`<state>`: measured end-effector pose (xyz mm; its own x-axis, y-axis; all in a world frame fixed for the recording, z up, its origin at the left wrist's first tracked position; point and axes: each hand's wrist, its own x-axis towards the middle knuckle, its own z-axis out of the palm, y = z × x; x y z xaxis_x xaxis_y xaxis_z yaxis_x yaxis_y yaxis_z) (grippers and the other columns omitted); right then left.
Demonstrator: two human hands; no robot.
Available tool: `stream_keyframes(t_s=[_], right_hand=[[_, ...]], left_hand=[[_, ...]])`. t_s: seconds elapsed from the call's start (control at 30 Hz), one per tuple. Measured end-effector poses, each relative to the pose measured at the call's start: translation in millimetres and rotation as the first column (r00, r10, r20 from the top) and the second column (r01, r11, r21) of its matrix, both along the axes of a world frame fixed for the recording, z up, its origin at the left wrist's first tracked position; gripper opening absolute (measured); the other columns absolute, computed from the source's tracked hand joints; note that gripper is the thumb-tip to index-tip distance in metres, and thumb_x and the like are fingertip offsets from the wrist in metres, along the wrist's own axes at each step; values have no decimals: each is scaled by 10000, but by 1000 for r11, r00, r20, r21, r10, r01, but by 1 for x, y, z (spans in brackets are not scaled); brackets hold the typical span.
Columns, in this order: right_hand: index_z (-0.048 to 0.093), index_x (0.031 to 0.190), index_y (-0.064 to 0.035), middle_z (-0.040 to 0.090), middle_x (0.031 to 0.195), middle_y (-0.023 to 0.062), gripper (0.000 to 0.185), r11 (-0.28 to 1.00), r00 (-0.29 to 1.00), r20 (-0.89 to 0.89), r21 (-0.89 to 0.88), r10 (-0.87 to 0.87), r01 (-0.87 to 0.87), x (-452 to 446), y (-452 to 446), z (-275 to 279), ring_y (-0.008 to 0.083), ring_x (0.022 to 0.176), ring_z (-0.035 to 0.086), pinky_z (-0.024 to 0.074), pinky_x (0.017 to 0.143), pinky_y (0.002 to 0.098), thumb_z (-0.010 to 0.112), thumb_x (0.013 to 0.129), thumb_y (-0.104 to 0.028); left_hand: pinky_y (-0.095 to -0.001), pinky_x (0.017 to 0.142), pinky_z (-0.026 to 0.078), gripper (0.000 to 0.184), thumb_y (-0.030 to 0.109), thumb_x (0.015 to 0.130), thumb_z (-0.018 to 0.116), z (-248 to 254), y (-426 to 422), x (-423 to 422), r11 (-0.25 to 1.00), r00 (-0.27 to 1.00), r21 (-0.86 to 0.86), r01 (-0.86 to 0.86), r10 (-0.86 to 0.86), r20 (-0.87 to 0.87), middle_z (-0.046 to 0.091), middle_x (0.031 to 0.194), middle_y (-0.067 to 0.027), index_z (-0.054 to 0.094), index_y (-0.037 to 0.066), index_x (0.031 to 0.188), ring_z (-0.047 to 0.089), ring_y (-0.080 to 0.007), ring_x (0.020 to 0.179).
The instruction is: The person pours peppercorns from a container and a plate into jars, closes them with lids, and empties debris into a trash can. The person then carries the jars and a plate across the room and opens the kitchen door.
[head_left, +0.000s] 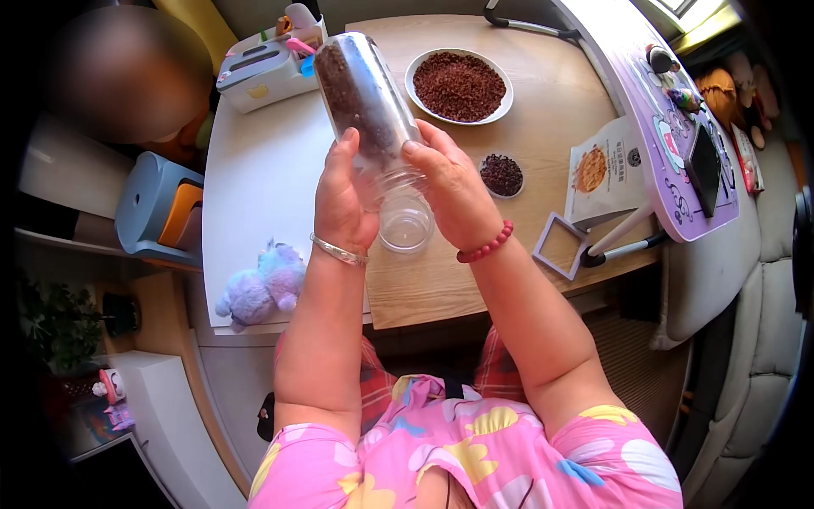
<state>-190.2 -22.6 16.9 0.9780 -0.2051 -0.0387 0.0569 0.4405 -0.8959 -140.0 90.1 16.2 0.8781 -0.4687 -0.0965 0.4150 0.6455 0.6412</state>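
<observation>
Pink shirt (pixel 500 441): nearest the camera, behind both hands.
Left hand (pixel 346 191): clasped on the jar's side, near its neck.
Right hand (pixel 449 170): clasped on the opposite side.
Jar (pixel 360 97): clear, held tilted above the tabletop (pixel 449 297), neck toward the person, dark bits inside.
Clear cup (pixel 407 227): just below the neck in view; contact could not be told.
Small dish (pixel 502 175): dark grains inside.
Plate (pixel 409 82): heaped with red-brown bits (pixel 459 85).
Progress: jar seemingly part filled; plate's heap and dish's grains remained outside.

A transparent jar (pixel 370 102) with dark brown grains (pixel 342 81) inside slants above the table (pixel 441 293), its neck toward the near edge.
</observation>
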Motion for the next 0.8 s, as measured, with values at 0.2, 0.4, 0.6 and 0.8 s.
stream_keyframes(t_s=[0.2, 0.4, 0.6, 0.8], right_hand=[[282, 1310, 58, 463, 1205, 121, 582, 996, 997, 4, -46, -77, 77, -6, 14, 14, 146, 1059, 469, 373, 911, 274, 521, 849, -204], [334, 1289, 52, 484, 1196, 102, 519, 986, 985, 77, -37, -156, 160, -7, 19, 4, 135, 1071, 466, 363, 925, 268, 445, 919, -296], [338, 1288, 62, 519, 1114, 77, 538, 985, 978, 111, 14, -175, 175, -9, 20, -8, 111, 1010, 477, 379, 877, 240, 422, 933, -334], [308, 1307, 72, 529, 1042, 52, 547, 970, 960, 156, 113, -231, 215, -11, 26, -4, 75, 941, 480, 392, 824, 202, 452, 929, -295]], left_hand=[[-372, 860, 443, 391, 320, 894, 457, 10, -2, -6, 998, 999, -36, -49, 49, -14, 560, 1084, -102, 463, 27, 1154, 554, -220, 984], [-370, 867, 442, 398, 344, 901, 455, 11, -3, -8, 996, 997, -47, -70, 72, 39, 563, 1093, -101, 472, 42, 1160, 562, -221, 980], [-359, 847, 455, 400, 336, 901, 459, 8, -4, -11, 996, 994, -21, -83, 84, 70, 571, 1088, -91, 478, 27, 1155, 569, -211, 967], [-344, 838, 456, 394, 329, 900, 463, 7, -3, -13, 989, 985, -47, -140, 144, 98, 578, 1074, -94, 491, 15, 1137, 570, -199, 953]])
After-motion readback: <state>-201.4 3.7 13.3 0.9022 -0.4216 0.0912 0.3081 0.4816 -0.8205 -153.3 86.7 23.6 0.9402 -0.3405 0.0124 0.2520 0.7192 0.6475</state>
